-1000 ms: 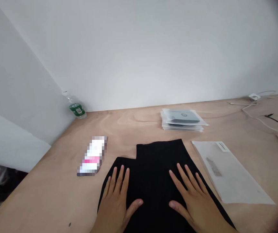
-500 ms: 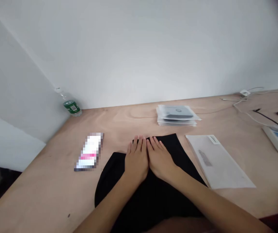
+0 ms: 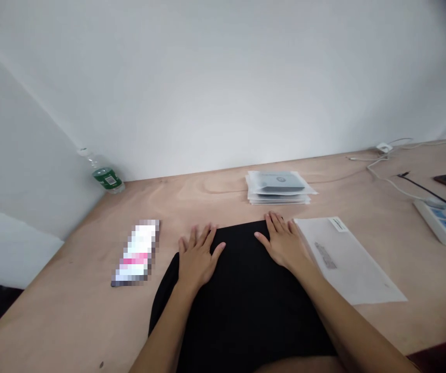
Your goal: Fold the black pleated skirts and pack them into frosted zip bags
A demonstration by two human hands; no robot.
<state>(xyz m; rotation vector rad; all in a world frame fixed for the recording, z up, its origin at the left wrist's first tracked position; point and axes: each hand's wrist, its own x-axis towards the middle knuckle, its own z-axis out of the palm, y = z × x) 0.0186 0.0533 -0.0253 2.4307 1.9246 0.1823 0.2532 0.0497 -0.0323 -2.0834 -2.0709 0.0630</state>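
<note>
A matte black cloth (image 3: 242,295), smooth and thin-looking, is laid flat in front of the person. Its far left corner is pressed by the left hand (image 3: 197,261), its far right corner by the right hand (image 3: 285,243); both are held palm down, fingers stretched, thumbs spread wide inward, with nothing gripped. Just beside the right hand, a flat bag (image 3: 357,274) of frosted plastic is seen, marked with a label and grey print. Beyond, similar packets are piled in a neat stack (image 3: 279,182).

The table (image 3: 71,295) is topped with pale, wavy-grained wood and backed by a plain white wall (image 3: 246,93). A clear bottle (image 3: 107,178) is tilted in the corner; a blurred, lit phone (image 3: 135,254) is placed left of the cloth, and cables (image 3: 378,173) are strewn at right.

The cloth's narrower, straight end is pointed at the wall, its long axis directed away from the person.
</note>
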